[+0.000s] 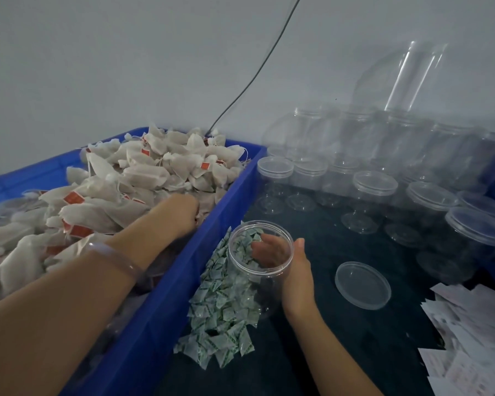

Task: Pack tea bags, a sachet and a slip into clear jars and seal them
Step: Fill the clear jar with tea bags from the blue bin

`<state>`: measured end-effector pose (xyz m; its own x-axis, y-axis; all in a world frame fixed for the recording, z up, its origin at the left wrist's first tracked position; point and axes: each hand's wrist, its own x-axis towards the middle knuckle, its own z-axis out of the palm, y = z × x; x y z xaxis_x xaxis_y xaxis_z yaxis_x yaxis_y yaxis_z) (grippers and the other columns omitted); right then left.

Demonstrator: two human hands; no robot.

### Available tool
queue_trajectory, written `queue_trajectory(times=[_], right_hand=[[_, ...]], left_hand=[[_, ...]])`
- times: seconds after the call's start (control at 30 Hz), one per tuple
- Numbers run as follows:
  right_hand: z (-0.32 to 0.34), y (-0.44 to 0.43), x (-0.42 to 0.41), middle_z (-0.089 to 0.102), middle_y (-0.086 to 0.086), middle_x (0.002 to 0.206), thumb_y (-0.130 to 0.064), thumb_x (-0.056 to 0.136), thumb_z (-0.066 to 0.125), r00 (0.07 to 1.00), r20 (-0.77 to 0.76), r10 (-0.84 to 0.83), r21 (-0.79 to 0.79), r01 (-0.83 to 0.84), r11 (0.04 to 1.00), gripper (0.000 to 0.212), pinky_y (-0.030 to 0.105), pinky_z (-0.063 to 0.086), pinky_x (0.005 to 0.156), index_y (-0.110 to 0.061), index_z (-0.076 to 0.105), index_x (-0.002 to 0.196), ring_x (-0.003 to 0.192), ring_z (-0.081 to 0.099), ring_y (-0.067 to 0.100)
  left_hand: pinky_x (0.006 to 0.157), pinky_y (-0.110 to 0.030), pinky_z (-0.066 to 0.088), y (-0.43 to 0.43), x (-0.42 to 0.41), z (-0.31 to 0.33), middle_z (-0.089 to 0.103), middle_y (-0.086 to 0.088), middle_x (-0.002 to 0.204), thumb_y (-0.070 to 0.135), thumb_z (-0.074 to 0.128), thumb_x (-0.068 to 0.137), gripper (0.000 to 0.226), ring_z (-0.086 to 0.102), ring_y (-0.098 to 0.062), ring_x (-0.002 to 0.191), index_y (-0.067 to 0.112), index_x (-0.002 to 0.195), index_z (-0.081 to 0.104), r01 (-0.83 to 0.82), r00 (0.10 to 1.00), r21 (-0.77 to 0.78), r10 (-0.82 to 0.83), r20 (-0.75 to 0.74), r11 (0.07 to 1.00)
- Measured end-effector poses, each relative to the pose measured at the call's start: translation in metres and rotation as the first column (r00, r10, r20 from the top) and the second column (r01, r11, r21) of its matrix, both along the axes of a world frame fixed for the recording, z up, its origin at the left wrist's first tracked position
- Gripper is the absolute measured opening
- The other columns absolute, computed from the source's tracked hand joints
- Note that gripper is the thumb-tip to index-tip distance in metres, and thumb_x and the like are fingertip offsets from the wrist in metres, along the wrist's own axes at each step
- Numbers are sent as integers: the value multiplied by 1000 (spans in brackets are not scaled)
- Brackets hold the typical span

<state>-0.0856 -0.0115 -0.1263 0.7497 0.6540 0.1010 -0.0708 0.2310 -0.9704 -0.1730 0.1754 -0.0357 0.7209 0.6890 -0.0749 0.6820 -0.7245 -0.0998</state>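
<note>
Open jar steadied in one hand, the other down among the tea bags

The right hand [295, 270] curls round the clear jar [240, 267] just under its rim, with the fingers behind the far wall and the thumb on the near side. The jar looks light, stiff and slick, so that rim hold suits it. The left hand [183, 210] has its fingertips buried in the tea bags [143, 178] in the blue crate [232, 195], so its grip cannot be told. The bags look soft and light and would pinch easily.

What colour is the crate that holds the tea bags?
Blue. The crate shows best in the head view.
</note>
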Motion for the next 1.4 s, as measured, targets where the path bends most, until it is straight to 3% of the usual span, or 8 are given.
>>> queue_trajectory(times=[0.17, 0.23, 0.4, 0.53, 0.63, 0.77, 1.07, 1.4], right_hand=[[-1, 1, -1, 76, 4, 93, -64, 78, 27, 1000, -9, -3, 5, 3, 1000, 67, 28, 48, 80, -19, 73, 95, 94, 71, 17], [-1, 1, 0, 76, 4, 92, -63, 79, 27, 1000, -4, -7, 8, 7, 1000, 65, 28, 47, 80, -19, 73, 94, 93, 72, 17], [-2, 3, 0, 76, 6, 92, -63, 78, 28, 1000, -20, -3, 8, 3, 1000, 68, 28, 48, 79, -16, 72, 96, 93, 72, 18], [-1, 3, 0, 76, 8, 93, -64, 76, 29, 1000, -28, -9, 10, 10, 1000, 68, 29, 48, 80, -16, 73, 95, 93, 72, 19], [-1, 3, 0, 76, 7, 93, -65, 76, 29, 1000, -19, -12, 2, 12, 1000, 67, 28, 48, 79, -17, 73, 94, 93, 72, 18], [-2, 2, 0, 76, 6, 93, -64, 77, 29, 1000, -27, -8, 4, 8, 1000, 65, 30, 48, 80, -20, 74, 91, 92, 72, 18], [-3, 4, 3, 76, 6, 93, -64, 78, 29, 998, -59, -2, 4, 2, 1000, 63, 29, 48, 78, -23, 77, 84, 89, 72, 17], [-7, 5, 6, 76, 2, 93, -48, 103, 15, 996, -91, 21, -23, -23, 999, 69, 31, 48, 80, -30, 79, 83, 90, 72, 13]], left_hand=[[69, -25, 44, 6, -11, 3, 69, -3, 85, 18, 68, 87, 9, 62, -18, 79, 12, 89, 74, 30, 979, -31, -23, 204, 999], [61, -23, 43, 11, -16, 8, 65, 1, 68, 23, 67, 89, 16, 61, -14, 65, 15, 77, 73, 27, 898, -101, 21, 440, 995], [53, -12, 50, 15, -27, 31, 67, 9, 58, 22, 66, 89, 15, 61, 0, 53, 23, 75, 71, 251, 383, -317, 207, 900, 915], [66, -22, 54, -3, -28, 55, 69, 6, 62, 14, 66, 89, 16, 64, -10, 62, 21, 76, 74, 508, 41, -328, 358, 933, 796], [66, -22, 54, -28, -25, 77, 67, 4, 62, 11, 64, 89, 26, 63, -10, 62, 21, 69, 77, 684, -92, -242, 411, 907, 688], [63, -21, 52, -58, -23, 94, 66, 5, 60, 22, 65, 75, 15, 62, -9, 60, 20, 67, 77, 810, -123, -178, 457, 881, 559], [63, -20, 52, -80, -18, 97, 67, 5, 63, 20, 57, 82, 25, 63, -8, 62, 18, 69, 77, 899, -111, -127, 498, 860, 420], [58, -19, 53, -94, -11, 80, 65, 3, 58, 19, 57, 74, 22, 61, -9, 56, 17, 64, 77, 888, 73, -289, 512, 856, 357]])
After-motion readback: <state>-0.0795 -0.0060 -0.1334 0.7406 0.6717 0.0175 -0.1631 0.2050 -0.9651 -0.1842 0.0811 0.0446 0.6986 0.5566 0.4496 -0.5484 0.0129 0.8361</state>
